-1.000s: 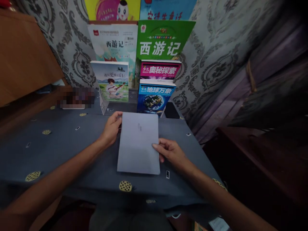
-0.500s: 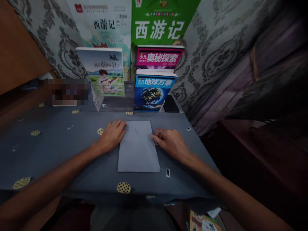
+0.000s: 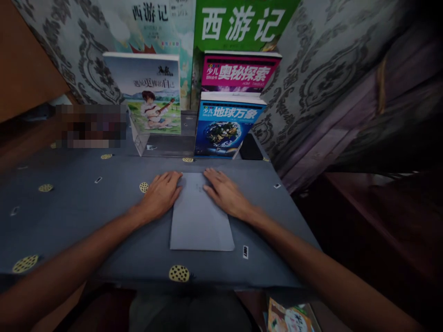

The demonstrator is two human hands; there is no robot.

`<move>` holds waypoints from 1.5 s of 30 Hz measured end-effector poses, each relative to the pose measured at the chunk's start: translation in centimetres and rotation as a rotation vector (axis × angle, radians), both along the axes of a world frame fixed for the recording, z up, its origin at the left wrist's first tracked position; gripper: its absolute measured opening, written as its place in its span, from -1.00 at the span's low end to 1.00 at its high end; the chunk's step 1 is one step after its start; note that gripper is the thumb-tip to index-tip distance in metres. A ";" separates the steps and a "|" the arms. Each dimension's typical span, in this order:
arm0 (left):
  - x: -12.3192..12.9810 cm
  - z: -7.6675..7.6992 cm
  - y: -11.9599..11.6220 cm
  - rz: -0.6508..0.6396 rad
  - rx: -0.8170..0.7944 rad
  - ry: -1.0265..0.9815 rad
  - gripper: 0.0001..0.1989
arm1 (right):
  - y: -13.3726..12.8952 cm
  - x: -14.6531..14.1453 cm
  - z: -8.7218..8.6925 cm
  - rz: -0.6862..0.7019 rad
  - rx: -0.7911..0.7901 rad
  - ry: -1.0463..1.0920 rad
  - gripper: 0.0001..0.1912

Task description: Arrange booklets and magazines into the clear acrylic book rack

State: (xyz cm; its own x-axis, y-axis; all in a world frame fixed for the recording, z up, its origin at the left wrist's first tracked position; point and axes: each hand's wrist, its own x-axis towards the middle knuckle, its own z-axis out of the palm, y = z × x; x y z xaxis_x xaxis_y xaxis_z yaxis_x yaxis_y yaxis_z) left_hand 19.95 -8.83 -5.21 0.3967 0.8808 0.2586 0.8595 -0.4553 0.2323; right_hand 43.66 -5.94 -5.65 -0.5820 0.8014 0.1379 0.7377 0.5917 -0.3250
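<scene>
A thin notebook with a plain grey cover (image 3: 202,226) lies closed and flat on the table, with small faint writing near its top. My left hand (image 3: 162,193) rests on the cloth along the notebook's upper left edge, its fingers stretched forward and the fingertips at the top corner. Across from it, my right hand (image 3: 226,191) lies flat over the upper right part of the cover, fingers extended, hiding that corner. Neither hand grasps anything.
A grey tablecloth (image 3: 86,207) with pineapple prints covers the table. Behind the notebook, a clear stand (image 3: 169,146) holds a guitar-picture book (image 3: 155,101), a blue earth book (image 3: 224,131) and a pink book (image 3: 238,74). A dark flat object (image 3: 251,148) lies right of it.
My right hand has uncurled and moved left from beside the notebook's right edge onto its upper right part. My left hand stays at the left edge. The view has shifted slightly.
</scene>
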 end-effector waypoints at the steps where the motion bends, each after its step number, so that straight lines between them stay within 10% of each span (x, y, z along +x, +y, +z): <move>1: 0.0 0.0 0.0 -0.002 -0.001 -0.007 -0.73 | 0.1 0.8 0.0 -0.021 0.004 -0.016 -0.42; 16: -0.7 -0.5 0.3 -0.045 -0.003 -0.065 -0.72 | -10.9 -5.6 0.4 0.329 0.036 -0.006 -0.35; 24: -0.6 -0.6 0.2 -0.057 0.017 -0.034 -0.70 | -11.8 -0.6 -0.6 0.214 -0.003 0.046 -0.29; 38: -0.7 -0.6 0.3 -0.045 0.065 0.009 -0.75 | -4.2 1.7 0.5 0.192 -0.169 0.022 -0.12; 45: -0.5 -0.4 0.2 -0.016 0.031 -0.008 -0.75 | 0.5 -1.3 0.1 -0.091 -0.078 -0.114 -0.15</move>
